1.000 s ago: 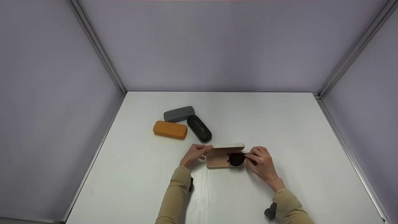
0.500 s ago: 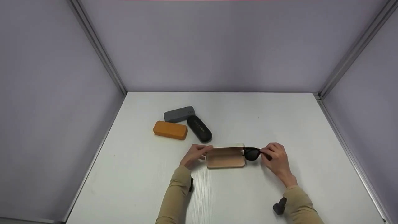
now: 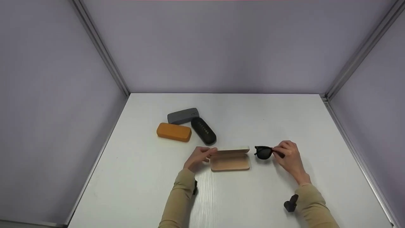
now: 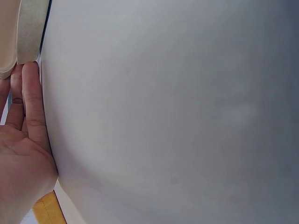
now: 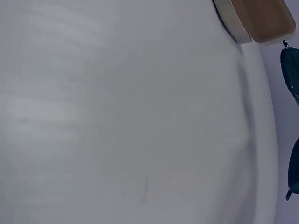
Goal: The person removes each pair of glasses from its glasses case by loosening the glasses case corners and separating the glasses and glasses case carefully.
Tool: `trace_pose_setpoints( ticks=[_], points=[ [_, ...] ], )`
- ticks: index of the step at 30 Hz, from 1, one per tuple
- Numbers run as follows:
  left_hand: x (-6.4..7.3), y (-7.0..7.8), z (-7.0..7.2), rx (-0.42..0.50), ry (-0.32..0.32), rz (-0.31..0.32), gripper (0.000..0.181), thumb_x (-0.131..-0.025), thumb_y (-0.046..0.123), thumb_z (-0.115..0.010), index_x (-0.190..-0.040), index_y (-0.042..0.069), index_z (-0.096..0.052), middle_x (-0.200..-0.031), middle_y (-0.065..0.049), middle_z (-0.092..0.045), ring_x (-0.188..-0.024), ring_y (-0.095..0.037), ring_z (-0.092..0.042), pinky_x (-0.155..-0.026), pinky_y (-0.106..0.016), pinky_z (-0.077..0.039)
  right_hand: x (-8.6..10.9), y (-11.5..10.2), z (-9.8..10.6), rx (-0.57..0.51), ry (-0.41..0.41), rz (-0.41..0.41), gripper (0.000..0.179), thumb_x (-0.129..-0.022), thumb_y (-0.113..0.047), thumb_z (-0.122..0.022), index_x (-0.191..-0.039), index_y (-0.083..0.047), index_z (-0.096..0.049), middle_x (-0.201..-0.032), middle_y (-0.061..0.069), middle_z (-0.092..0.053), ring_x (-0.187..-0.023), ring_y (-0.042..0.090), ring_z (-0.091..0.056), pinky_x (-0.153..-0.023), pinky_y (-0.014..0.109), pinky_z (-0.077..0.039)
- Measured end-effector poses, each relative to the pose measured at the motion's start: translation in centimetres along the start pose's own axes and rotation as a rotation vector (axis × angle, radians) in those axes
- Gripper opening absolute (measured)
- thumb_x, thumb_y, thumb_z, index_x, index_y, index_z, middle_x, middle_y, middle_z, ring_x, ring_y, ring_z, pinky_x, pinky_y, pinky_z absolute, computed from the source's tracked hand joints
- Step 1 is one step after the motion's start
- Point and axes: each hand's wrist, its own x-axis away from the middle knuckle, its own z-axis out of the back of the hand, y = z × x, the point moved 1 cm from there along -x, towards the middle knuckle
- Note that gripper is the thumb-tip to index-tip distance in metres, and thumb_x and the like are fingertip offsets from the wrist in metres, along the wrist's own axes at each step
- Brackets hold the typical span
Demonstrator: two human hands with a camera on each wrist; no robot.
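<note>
An open glasses case (image 3: 230,162) with a tan lining and pale outside lies near the table's middle, its lid tilted up at the back. My left hand (image 3: 198,158) holds the case at its left end, fingers at the lid's corner. In the left wrist view, the fingers (image 4: 33,100) reach up to the pale end of the case. My right hand (image 3: 288,158) pinches dark sunglasses (image 3: 264,153) by one side, just right of the case, lenses toward it. Two dark lenses (image 5: 293,165) show at the right wrist view's edge; the right hand is out of that view.
Behind the left hand lie three closed glasses cases: a grey one (image 3: 183,116), an orange one (image 3: 174,132) and a black one (image 3: 203,131) with lettering. They sit close together on the white table (image 3: 133,177). Grey panels (image 3: 221,47) enclose the back and sides.
The right hand has drawn the sunglasses out of the open case, to the right and slightly back. The left hand and the case have stayed in place.
</note>
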Motion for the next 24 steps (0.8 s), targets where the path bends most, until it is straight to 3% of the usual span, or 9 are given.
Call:
trace_pose_setpoints(
  ticks=[4, 14, 24],
  points=[
    [0.0, -0.1, 0.2, -0.002, -0.003, -0.003, 0.045, -0.095, 0.043, -0.068, -0.108, 0.001, -0.076, -0.099, -0.012, -0.073, -0.085, -0.016, -0.063, -0.079, -0.035, -0.057, -0.3, 1.3, -0.2, 0.04, -0.021, -0.051, 0.021, -0.064, 0.014, -0.085, -0.079, 0.003, -0.077, -0.078, 0.014, -0.068, -0.089, 0.036, -0.059, -0.086, 0.051, -0.043],
    [0.2, -0.1, 0.2, -0.006, -0.012, 0.003, 0.05, -0.092, 0.051, -0.069, -0.11, 0.005, -0.076, -0.103, -0.007, -0.073, -0.088, -0.014, -0.064, -0.08, -0.031, -0.057, -1.7, 3.9, -1.0, 0.133, -0.099, -0.215, 0.011, -0.074, 0.009, -0.082, -0.082, 0.003, -0.077, -0.084, 0.017, -0.071, -0.097, 0.041, -0.059, -0.092, 0.058, -0.043],
    [0.1, -0.2, -0.1, 0.014, -0.007, 0.005, 0.048, -0.092, 0.049, -0.069, -0.105, 0.004, -0.077, -0.101, -0.004, -0.072, -0.089, -0.015, -0.062, -0.081, -0.031, -0.055, -2.3, 5.3, -1.9, 0.194, -0.175, -0.334, 0.007, -0.08, 0.005, -0.077, -0.087, 0.003, -0.077, -0.092, 0.02, -0.072, -0.108, 0.044, -0.056, -0.097, 0.058, -0.04]
  ],
)
